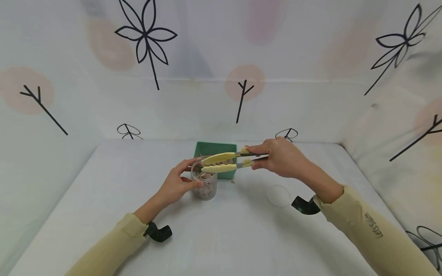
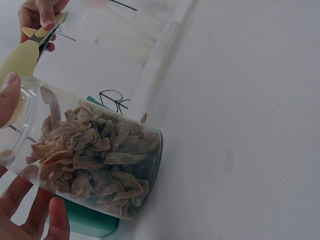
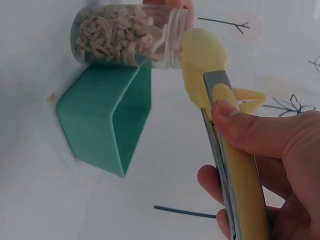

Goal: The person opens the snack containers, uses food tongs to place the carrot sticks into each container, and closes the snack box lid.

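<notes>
My left hand [image 1: 176,186] grips a clear jar [image 2: 95,155] near its mouth, thumb on one side and fingers round the other. Brownish, shrivelled dried strips [image 2: 107,145] fill much of the jar, which stands upright on the table. With my right hand [image 1: 284,158] I hold yellow-tipped tongs [image 3: 235,165] by their handles. The tong heads [image 1: 221,158] lie over the jar's mouth, slightly apart in the head view; no strip is clearly visible between them. Right behind the jar sits a green box [image 3: 92,117], with some similar strips showing inside it in the head view.
A round, clear lid [image 1: 279,196] lies flat on the white table [image 1: 228,237], right of the jar. One small crumb [image 1: 233,182] is beside the box's front corner. White patterned cloth [image 1: 193,111] rises behind and at both sides.
</notes>
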`<action>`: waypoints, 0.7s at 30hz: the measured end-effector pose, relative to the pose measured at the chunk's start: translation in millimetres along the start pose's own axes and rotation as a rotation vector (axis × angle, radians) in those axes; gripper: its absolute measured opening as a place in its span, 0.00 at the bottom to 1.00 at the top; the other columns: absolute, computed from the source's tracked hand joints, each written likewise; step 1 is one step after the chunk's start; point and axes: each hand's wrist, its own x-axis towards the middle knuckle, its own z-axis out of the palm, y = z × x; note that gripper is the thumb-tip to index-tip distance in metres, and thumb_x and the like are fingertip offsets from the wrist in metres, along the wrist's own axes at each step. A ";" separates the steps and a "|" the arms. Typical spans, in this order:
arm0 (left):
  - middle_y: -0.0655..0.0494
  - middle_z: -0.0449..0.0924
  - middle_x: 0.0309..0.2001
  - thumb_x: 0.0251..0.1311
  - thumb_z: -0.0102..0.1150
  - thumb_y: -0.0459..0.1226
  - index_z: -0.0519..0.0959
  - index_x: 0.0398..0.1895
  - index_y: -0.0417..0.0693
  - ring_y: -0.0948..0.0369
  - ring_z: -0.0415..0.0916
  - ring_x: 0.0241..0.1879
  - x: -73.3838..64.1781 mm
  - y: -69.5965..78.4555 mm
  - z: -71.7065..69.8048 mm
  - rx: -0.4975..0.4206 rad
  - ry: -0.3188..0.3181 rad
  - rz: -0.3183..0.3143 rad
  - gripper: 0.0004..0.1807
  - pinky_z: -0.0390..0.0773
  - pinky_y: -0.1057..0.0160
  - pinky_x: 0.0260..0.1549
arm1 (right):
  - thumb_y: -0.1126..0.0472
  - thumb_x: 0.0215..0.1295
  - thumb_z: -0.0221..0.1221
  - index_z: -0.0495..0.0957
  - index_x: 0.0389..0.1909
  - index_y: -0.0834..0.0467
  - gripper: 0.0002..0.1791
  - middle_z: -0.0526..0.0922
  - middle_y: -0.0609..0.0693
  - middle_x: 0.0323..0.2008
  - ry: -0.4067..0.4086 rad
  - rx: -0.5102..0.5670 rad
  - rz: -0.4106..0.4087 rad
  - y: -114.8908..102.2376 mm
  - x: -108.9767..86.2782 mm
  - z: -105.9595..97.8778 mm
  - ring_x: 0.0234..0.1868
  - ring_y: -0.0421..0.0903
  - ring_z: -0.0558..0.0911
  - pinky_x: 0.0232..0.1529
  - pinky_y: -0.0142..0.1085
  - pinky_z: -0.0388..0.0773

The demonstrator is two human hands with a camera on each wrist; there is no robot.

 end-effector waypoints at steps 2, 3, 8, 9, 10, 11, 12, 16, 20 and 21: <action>0.51 0.70 0.64 0.56 0.73 0.36 0.66 0.73 0.54 0.47 0.68 0.61 0.1 -0.1 0.2 -0.001 0.001 0.000 0.40 0.76 0.51 0.47 | 0.56 0.51 0.76 0.82 0.58 0.55 0.30 0.87 0.50 0.37 -0.006 0.006 0.004 0.9 -0.4 -0.6 0.26 0.38 0.77 0.26 0.36 0.72; 0.51 0.71 0.64 0.57 0.73 0.36 0.66 0.73 0.53 0.47 0.68 0.61 -0.1 0.3 0.3 -0.005 0.001 0.000 0.40 0.76 0.51 0.47 | 0.56 0.51 0.76 0.81 0.58 0.54 0.31 0.87 0.50 0.38 -0.010 0.009 0.007 1.4 -0.5 -1.1 0.27 0.38 0.77 0.27 0.36 0.72; 0.49 0.71 0.64 0.57 0.72 0.35 0.66 0.73 0.51 0.47 0.68 0.61 -0.2 0.5 1.3 -0.012 0.006 -0.006 0.40 0.76 0.51 0.47 | 0.56 0.54 0.75 0.77 0.64 0.55 0.35 0.86 0.55 0.48 -0.036 0.012 0.055 7.0 2.9 -4.5 0.27 0.40 0.75 0.29 0.37 0.72; 0.49 0.71 0.64 0.57 0.72 0.35 0.66 0.73 0.50 0.46 0.68 0.61 -0.3 0.4 1.5 -0.015 0.007 -0.006 0.40 0.76 0.51 0.47 | 0.56 0.54 0.74 0.76 0.65 0.55 0.35 0.86 0.55 0.50 -0.042 0.006 0.073 8.9 4.1 -5.4 0.27 0.41 0.75 0.29 0.37 0.71; 0.49 0.71 0.63 0.57 0.72 0.35 0.66 0.73 0.50 0.46 0.68 0.61 -0.1 0.0 1.7 -0.013 0.009 -0.007 0.40 0.76 0.50 0.47 | 0.56 0.55 0.74 0.75 0.66 0.56 0.36 0.85 0.55 0.51 -0.050 -0.004 0.086 10.7 5.6 -6.2 0.26 0.41 0.74 0.29 0.37 0.71; 0.49 0.71 0.63 0.57 0.72 0.35 0.66 0.73 0.50 0.46 0.68 0.61 -0.2 -0.1 1.7 -0.013 0.009 -0.007 0.40 0.76 0.50 0.47 | 0.56 0.56 0.73 0.74 0.67 0.56 0.36 0.85 0.55 0.50 -0.058 -0.016 0.102 13.0 7.3 -6.8 0.25 0.42 0.73 0.28 0.37 0.70; 0.48 0.71 0.63 0.57 0.72 0.35 0.66 0.72 0.50 0.46 0.68 0.61 -0.3 -0.2 1.7 -0.014 0.009 -0.007 0.40 0.76 0.50 0.47 | 0.56 0.57 0.73 0.73 0.67 0.56 0.36 0.86 0.55 0.49 -0.062 -0.036 0.116 15.4 9.1 -7.1 0.25 0.42 0.73 0.27 0.37 0.70; 0.49 0.71 0.63 0.57 0.73 0.35 0.67 0.72 0.51 0.46 0.68 0.61 -0.1 -1.4 1.3 -0.008 0.004 -0.005 0.40 0.76 0.51 0.47 | 0.55 0.58 0.72 0.71 0.69 0.56 0.38 0.86 0.54 0.47 -0.092 -0.102 0.167 28.0 19.4 -2.1 0.29 0.44 0.76 0.26 0.37 0.70; 0.49 0.71 0.63 0.56 0.73 0.36 0.67 0.72 0.52 0.47 0.68 0.61 0.6 -2.5 0.6 -0.002 0.001 0.003 0.40 0.76 0.51 0.48 | 0.53 0.57 0.72 0.69 0.71 0.55 0.41 0.84 0.55 0.52 -0.168 -0.129 0.225 35.5 34.5 14.3 0.40 0.50 0.80 0.29 0.38 0.74; 0.49 0.71 0.63 0.56 0.73 0.36 0.67 0.72 0.52 0.47 0.68 0.61 0.7 -2.7 0.4 -0.002 0.002 0.005 0.40 0.77 0.51 0.47 | 0.52 0.57 0.72 0.68 0.72 0.54 0.41 0.83 0.55 0.54 -0.192 -0.134 0.233 35.6 38.7 19.7 0.44 0.51 0.80 0.32 0.39 0.76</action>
